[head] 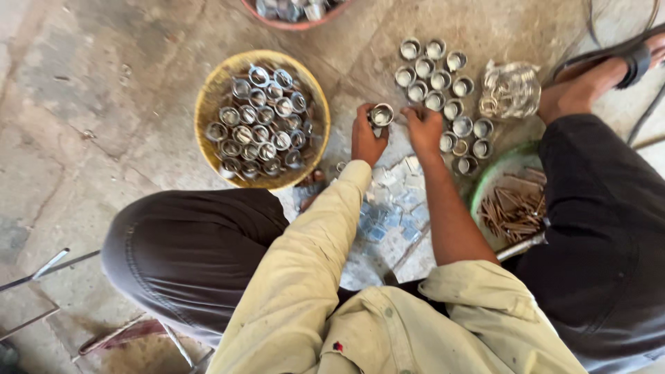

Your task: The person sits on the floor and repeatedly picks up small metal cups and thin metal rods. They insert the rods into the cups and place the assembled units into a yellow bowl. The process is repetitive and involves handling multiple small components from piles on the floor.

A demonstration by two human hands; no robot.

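- The left hand (366,138) is gripping a small metal cup (381,114); the right hand (424,128) is pinching its rim.
- Finished cups (443,90) are lying at 1 o'clock, the yellow basket (208,104) at 10 o'clock.
- Advisable: keeping the cup level, fingers off the opening.

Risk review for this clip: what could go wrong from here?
1. The small metal cup is pinched between the left hand and the right hand by fingertips only; it could slip to the floor.
2. The finished cups stand crowded beside the right hand; a brush could topple some.
3. The green bowl of thin metal pins sits at the right knee and could tip.
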